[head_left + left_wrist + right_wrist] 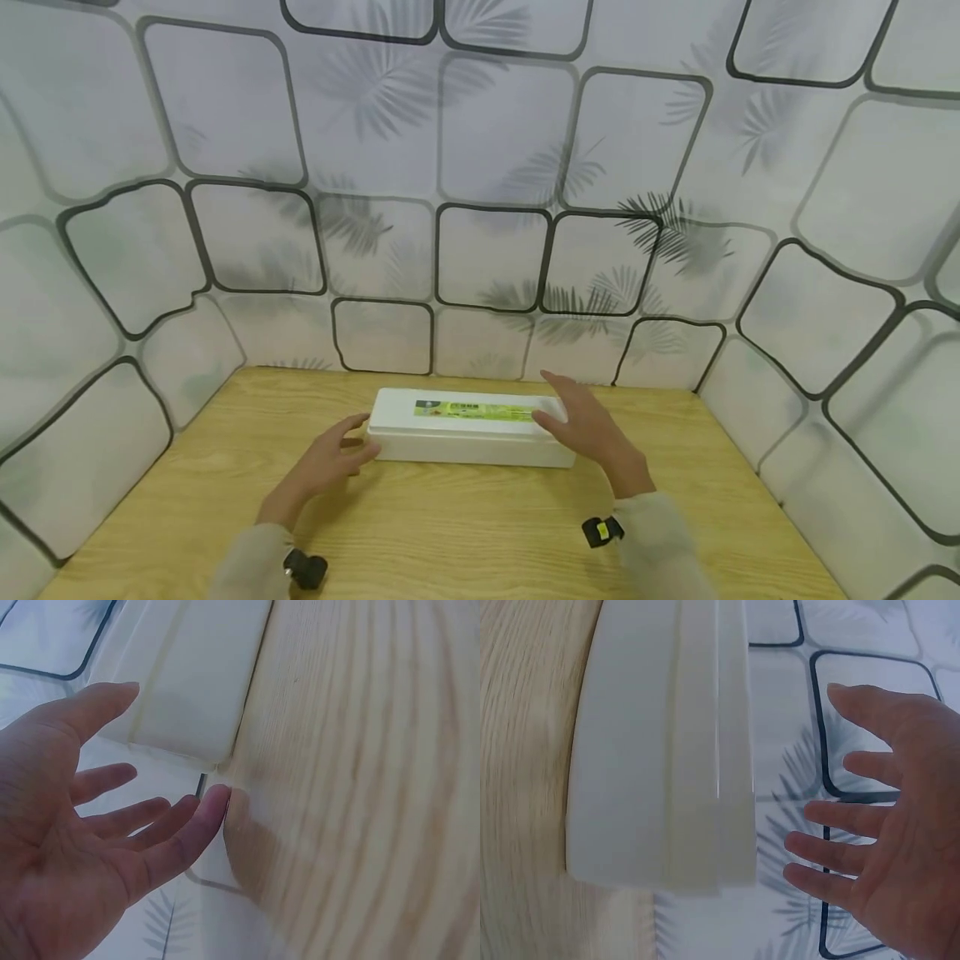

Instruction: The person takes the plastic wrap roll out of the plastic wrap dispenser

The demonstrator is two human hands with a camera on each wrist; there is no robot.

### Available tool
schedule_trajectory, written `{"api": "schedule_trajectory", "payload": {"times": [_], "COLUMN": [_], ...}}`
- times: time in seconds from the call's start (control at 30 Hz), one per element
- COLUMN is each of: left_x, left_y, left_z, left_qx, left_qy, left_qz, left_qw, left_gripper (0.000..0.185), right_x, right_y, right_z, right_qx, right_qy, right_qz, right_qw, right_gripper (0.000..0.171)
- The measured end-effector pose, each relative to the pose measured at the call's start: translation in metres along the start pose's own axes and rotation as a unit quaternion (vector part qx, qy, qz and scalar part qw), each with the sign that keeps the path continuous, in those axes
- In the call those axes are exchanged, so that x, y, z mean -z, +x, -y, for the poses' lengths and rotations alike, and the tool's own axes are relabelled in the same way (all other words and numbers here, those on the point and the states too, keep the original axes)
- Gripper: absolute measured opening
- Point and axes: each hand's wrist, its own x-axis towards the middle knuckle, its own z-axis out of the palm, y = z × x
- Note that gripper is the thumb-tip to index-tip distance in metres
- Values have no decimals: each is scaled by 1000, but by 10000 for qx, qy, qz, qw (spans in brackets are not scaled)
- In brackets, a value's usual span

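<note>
A long white lidded box [465, 435] with a green-yellow label strip [472, 410] lies across the back of the wooden table [450, 533]. My left hand [341, 452] is open with fingers spread beside the box's left end; in the left wrist view the hand [97, 840] shows its palm, apart from the box [195, 682]. My right hand [585, 423] is open over the box's right end. In the right wrist view its spread fingers [855, 855] stand a little off the box's end [660, 750]. Neither hand holds anything.
Walls [487, 208] covered in white sheeting with black rounded squares and leaf prints enclose the table at the back, left and right. The box lies close to the back wall. Black wrist devices [305, 571] [602, 531] sit on both sleeves.
</note>
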Motion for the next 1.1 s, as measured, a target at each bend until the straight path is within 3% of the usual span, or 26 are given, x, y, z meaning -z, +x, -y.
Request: {"api": "schedule_trajectory", "payload": {"times": [0.2, 0.5, 0.63, 1.1], "left_x": [-1, -4, -5, -7], "left_y": [2, 5, 6, 10], "left_z": [1, -1, -1, -2], "left_qx": [-68, -168, -230, -230], "left_qy": [-247, -91, 71, -103], "left_qz": [-10, -199, -285, -236], "left_qw": [9997, 9996, 9993, 9994], "left_gripper": [73, 70, 70, 74], "right_x": [-14, -38, -47, -63], "right_y": [15, 33, 39, 51], "right_z": [13, 33, 38, 44], "right_qx": [-126, 84, 137, -21], "right_qy": [-115, -995, -1034, -1298], "right_qz": [405, 624, 743, 1173], "right_qw": [9990, 9931, 9918, 9846], "right_gripper": [73, 83, 86, 88]}}
